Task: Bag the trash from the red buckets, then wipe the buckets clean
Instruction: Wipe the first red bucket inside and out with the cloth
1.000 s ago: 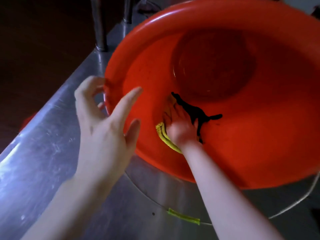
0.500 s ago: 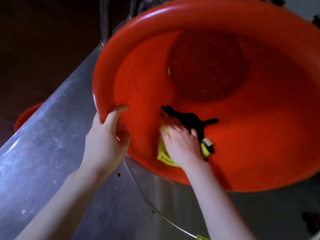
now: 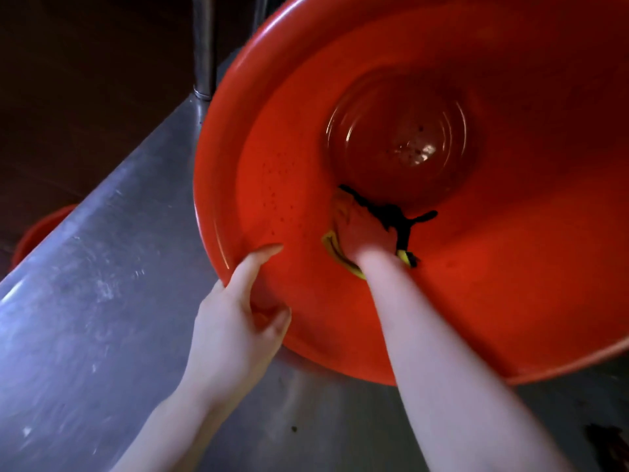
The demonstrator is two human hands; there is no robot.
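Observation:
A large red bucket (image 3: 493,284) lies tipped toward me on a steel counter, its wet bottom showing small dark specks. My left hand (image 3: 235,321) grips the bucket's near-left rim, thumb inside and fingers curled under. Inside the bucket, my right hand (image 3: 362,233) presses a yellow cloth with black trim (image 3: 335,248) against the lower wall just below the bottom. Most of the cloth is hidden under the hand.
The steel counter (image 3: 102,318) runs diagonally from lower left to upper middle, with a metal post (image 3: 204,46) at its far end. A second red bucket's edge (image 3: 37,229) shows beyond the counter's left edge. Dark debris (image 3: 609,444) lies on the counter at lower right.
My left hand went from hovering open beside the bucket to gripping its rim. My right hand slid the cloth down the wall toward the rim, then up again toward the bottom.

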